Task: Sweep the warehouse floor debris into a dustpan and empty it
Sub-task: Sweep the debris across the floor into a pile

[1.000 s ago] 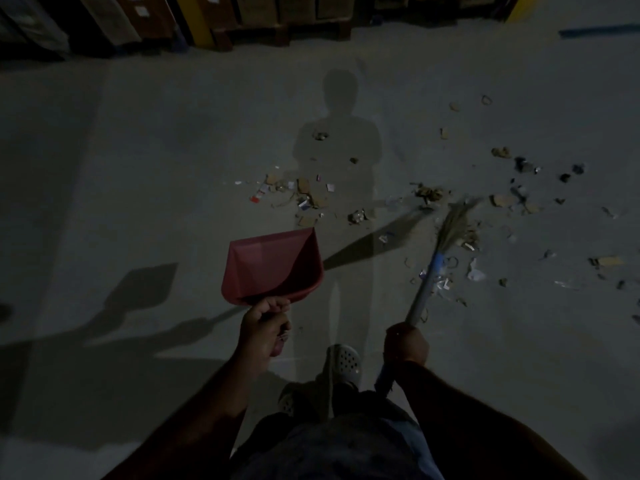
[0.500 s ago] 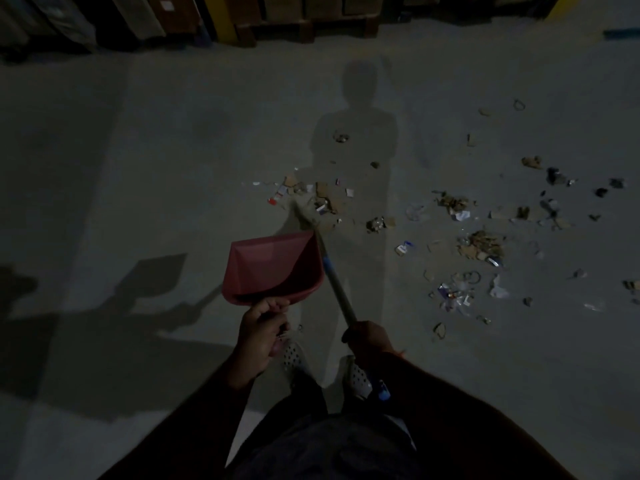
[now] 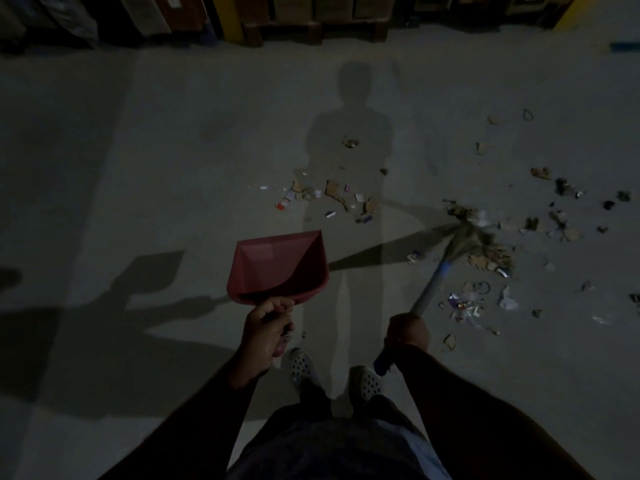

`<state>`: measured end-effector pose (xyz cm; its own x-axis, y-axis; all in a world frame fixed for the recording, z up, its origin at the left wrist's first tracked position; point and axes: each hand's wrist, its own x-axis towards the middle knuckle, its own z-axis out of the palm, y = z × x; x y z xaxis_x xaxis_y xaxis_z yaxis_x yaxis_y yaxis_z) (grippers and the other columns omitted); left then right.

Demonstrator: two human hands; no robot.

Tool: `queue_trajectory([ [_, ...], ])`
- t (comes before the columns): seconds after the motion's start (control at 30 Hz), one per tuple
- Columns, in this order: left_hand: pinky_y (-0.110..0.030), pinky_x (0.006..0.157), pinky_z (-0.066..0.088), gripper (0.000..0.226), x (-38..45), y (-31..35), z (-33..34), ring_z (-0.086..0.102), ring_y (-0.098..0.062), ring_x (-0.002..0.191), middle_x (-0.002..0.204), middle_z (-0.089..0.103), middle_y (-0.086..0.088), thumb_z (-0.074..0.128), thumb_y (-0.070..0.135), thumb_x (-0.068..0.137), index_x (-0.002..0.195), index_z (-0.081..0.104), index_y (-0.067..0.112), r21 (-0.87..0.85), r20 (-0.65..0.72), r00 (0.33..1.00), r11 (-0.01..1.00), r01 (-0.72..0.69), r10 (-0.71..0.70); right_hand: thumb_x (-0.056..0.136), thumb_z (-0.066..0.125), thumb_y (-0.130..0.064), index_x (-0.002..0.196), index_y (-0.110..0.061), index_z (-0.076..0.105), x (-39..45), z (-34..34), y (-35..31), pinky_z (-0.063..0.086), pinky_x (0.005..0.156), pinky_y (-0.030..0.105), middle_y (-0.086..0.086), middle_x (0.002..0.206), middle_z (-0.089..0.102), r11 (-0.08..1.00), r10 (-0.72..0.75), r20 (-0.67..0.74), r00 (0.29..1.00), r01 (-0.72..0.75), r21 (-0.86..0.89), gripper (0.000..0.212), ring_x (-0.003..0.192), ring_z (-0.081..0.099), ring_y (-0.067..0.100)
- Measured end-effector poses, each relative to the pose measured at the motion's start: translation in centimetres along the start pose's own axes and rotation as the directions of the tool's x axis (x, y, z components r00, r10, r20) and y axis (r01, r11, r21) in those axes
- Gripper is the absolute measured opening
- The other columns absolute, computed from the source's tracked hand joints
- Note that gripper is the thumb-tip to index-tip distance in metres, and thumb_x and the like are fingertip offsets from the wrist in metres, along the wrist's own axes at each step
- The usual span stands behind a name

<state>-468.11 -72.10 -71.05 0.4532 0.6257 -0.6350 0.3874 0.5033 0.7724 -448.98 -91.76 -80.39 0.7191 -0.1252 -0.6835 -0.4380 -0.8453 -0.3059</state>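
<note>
Debris (image 3: 491,258) lies scattered over the grey floor (image 3: 138,168), mostly ahead and to the right of the person: bits of cardboard, paper and wrappers, too many and too small to count in the dim light. It falls into roughly two patches, one straight ahead inside the person's shadow (image 3: 349,140) and a wider one to the right.

Two hands show, each with one tool. The left hand (image 3: 268,327) has its fingers curled round the handle of one red dustpan (image 3: 277,268), which it holds above the floor with the open mouth pointing away from the person; the pan looks to have nothing in it. The right hand (image 3: 408,330) grips the pale shaft of one broom (image 3: 433,282), fist closed round it, with a blue end of the shaft sticking out below the hand. The shaft slants forward and to the right, and its blurred bristle head sits among the right-hand patch of debris.

Two pale perforated clogs (image 3: 301,367) stand on the floor between the arms. Along the far edge of the floor runs a row of stacked boxes (image 3: 294,8) on pallets, with one yellow post (image 3: 230,15) among them.
</note>
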Motion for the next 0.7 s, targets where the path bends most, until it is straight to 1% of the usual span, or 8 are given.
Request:
queue_trajectory([
  [0.1,-0.021,0.042,0.036,0.018,0.8,0.3,-0.7,0.047,-0.012,0.045,0.075,0.055,-0.014,0.054,-0.013,0.089,0.096,0.064,0.0,0.009,-0.004,1.0,1.0,-0.017,0.017,0.087,0.055,-0.021,0.077,-0.018,0.07,-1.1,0.3,0.3,0.061,0.07,0.038,0.008,0.081,0.074,0.997,-0.071,-0.013,0.997,0.071,-0.001,0.019,0.072,0.072,0.027],
  [0.2,-0.023,0.05,0.04,0.015,1.3,0.8,-1.6,0.051,-0.018,0.055,0.081,0.06,-0.013,0.062,-0.007,0.082,0.093,0.067,0.002,-0.018,-0.003,0.999,0.999,-0.038,0.038,0.085,0.054,-0.017,0.082,-0.028,0.073,-2.6,1.1,0.0,0.061,0.07,0.039,0.003,0.083,0.074,0.976,-0.217,0.031,0.976,0.218,-0.013,0.022,0.07,0.072,0.025],
  [0.27,-0.027,0.055,0.035,0.018,1.5,1.1,-2.5,0.048,-0.021,0.06,0.075,0.06,-0.011,0.064,0.005,0.072,0.089,0.069,0.007,-0.041,0.003,1.0,0.999,-0.021,0.021,0.087,0.053,-0.013,0.084,-0.026,0.073,-4.1,1.8,-1.1,0.06,0.059,0.036,0.003,0.077,0.072,0.959,-0.28,0.077,0.957,0.282,-0.015,0.024,0.061,0.07,0.023],
  [0.33,-0.025,0.052,0.033,0.018,1.7,1.5,-3.6,0.046,-0.02,0.056,0.071,0.057,-0.013,0.064,0.006,0.073,0.09,0.068,0.008,-0.057,0.01,1.0,0.998,-0.013,0.013,0.089,0.054,-0.01,0.088,-0.022,0.074,-5.4,2.7,-2.5,0.054,0.046,0.027,0.004,0.072,0.07,0.939,-0.338,0.153,0.929,0.344,-0.018,0.023,0.054,0.067,0.02],
  [0.43,-0.019,0.042,0.033,0.015,2.1,2.1,-5.5,0.044,-0.015,0.045,0.07,0.055,-0.015,0.059,-0.006,0.086,0.095,0.065,0.004,-0.056,-0.02,0.999,0.998,-0.027,0.026,0.089,0.057,-0.006,0.093,-0.017,0.075,-7.2,4.7,-5.3,0.047,0.042,0.017,0.003,0.074,0.067,0.887,-0.422,0.279,0.863,0.457,-0.069,0.022,0.051,0.061,0.011],
  [0.5,-0.019,0.046,0.033,0.016,2.6,2.3,-7.0,0.044,-0.017,0.046,0.069,0.056,-0.014,0.059,-0.006,0.086,0.094,0.066,0.006,-0.043,-0.032,0.999,0.998,-0.039,0.037,0.088,0.058,-0.004,0.091,-0.018,0.073,-8.2,6.4,-7.2,0.045,0.041,0.012,0.003,0.078,0.067,0.842,-0.453,0.365,0.813,0.525,-0.125,0.021,0.05,0.057,0.006],
  [0.6,-0.026,0.051,0.039,0.03,3.2,2.4,-9.0,0.051,-0.02,0.055,0.077,0.062,-0.009,0.055,-0.014,0.089,0.085,0.07,0.012,-0.025,-0.104,0.993,0.998,-0.065,0.062,0.091,0.056,-0.013,0.09,-0.021,0.075,-9.2,9.1,-10.1,0.055,0.051,0.021,0.005,0.094,0.07,0.802,-0.462,0.448,0.766,0.576,-0.159,0.021,0.057,0.064,0.014],
  [0.7,-0.025,0.048,0.04,0.029,3.8,2.8,-10.8,0.054,-0.021,0.055,0.082,0.064,-0.007,0.057,-0.009,0.093,0.085,0.071,0.015,-0.041,-0.155,0.987,0.998,-0.048,0.041,0.093,0.054,-0.021,0.097,-0.025,0.075,-10.3,11.7,-13.4,0.054,0.071,0.021,0.004,0.111,0.068,0.754,-0.463,0.525,0.714,0.629,-0.191,0.022,0.085,0.067,0.02],
])
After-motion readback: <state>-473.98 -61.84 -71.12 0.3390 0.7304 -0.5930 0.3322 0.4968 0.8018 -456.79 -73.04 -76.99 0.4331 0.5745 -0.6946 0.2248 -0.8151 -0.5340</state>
